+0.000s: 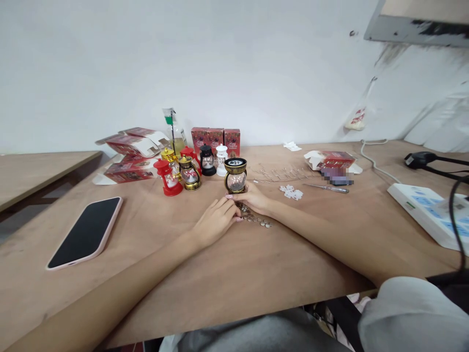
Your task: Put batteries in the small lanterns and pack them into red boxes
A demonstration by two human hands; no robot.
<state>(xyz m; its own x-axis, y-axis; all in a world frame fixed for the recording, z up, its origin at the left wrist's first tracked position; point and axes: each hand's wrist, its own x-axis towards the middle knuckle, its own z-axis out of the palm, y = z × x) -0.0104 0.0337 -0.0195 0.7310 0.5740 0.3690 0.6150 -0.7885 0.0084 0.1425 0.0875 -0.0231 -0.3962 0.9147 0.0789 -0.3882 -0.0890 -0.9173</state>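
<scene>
My right hand (pixel 252 198) grips a small black-and-gold lantern (pixel 235 181), which stands upside down with its base facing up. An open round recess shows in that base. Just left of it, my left hand (pixel 221 216) rests low over a pile of silver button cells (pixel 250 215). Its fingers are bent and drawn together at the edge of the pile, and their tips are partly hidden. What they pinch, if anything, cannot be made out. Several button cells lie loose to the right of the fingers, below my right wrist.
Several lanterns, including a red one (pixel 168 178) and a white one (pixel 221 160), stand behind left. Red boxes (pixel 130 168) lie beyond them. A phone (pixel 88 232) lies left. White plastic pieces (pixel 291 192), a screwdriver (pixel 328 188) and a power strip (pixel 427 208) are right.
</scene>
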